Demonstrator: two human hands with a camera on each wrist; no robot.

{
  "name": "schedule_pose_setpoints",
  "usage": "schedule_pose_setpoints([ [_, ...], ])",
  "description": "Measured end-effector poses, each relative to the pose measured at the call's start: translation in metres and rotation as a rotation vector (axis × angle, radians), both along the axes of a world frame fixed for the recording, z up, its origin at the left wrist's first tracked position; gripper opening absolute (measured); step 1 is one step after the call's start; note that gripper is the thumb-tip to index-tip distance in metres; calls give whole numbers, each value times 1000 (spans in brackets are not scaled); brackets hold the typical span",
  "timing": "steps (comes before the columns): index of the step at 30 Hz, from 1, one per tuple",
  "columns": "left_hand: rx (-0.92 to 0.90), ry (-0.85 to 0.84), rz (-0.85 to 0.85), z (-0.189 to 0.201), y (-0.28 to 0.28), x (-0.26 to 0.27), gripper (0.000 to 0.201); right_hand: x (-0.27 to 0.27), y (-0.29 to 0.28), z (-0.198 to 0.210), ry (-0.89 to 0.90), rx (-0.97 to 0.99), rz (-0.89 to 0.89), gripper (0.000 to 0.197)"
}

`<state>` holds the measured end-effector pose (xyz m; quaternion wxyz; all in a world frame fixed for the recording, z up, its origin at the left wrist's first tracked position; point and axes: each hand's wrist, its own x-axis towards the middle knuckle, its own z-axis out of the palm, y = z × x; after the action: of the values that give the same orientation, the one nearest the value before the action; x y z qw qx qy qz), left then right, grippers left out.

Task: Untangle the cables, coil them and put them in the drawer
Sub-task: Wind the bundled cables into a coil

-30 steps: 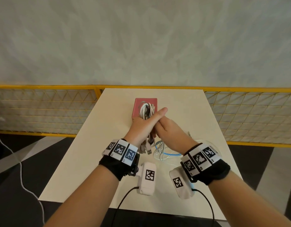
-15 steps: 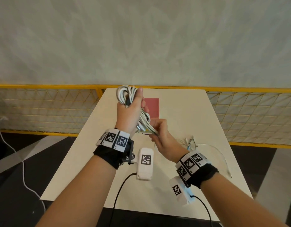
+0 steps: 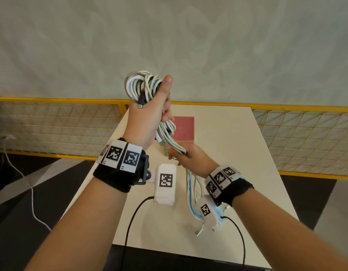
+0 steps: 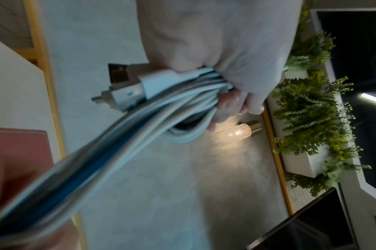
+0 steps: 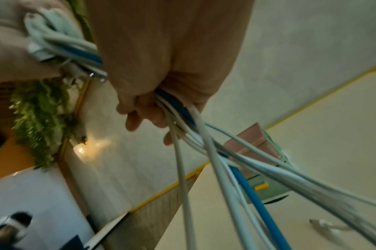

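A tangled bundle of white, grey and blue cables [image 3: 143, 87] is raised above the table. My left hand [image 3: 155, 106] grips its looped upper part, with a USB plug [image 4: 127, 88] sticking out below the fist. My right hand [image 3: 185, 156] grips the same cables [image 5: 183, 108] lower down, and their loose ends [image 3: 190, 194] trail onto the table under my right wrist. A small drawer box with a pink top [image 3: 183, 130] stands on the table behind the hands; its green front and yellow handle [image 5: 261, 186] appear in the right wrist view.
The beige table [image 3: 228, 145] is small, with its edges close on both sides and in front. A yellow mesh railing [image 3: 286, 137] runs behind it. A loose white connector [image 5: 324, 225] lies on the table. A white cord [image 3: 18, 173] runs over the dark floor at the left.
My left hand has lifted the cable bundle up from the drawer box and higher above the table. My right hand has slid down the cables, and their ends now trail under my right wrist.
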<state>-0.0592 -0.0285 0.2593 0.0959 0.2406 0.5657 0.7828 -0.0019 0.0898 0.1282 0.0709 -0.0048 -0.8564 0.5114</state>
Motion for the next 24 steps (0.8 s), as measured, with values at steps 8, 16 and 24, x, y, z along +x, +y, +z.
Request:
schedule_pose_setpoints([
  [8,-339,66,-70,-2,-15,3,31,-15,28,16,-80,274,-227,17],
  [16,-696,179,-135,-44,-9,5,24,-11,12,47,167,310,-342,45],
  [24,-762,252,-197,-48,-10,-3,27,-2,22,56,141,149,-188,54],
])
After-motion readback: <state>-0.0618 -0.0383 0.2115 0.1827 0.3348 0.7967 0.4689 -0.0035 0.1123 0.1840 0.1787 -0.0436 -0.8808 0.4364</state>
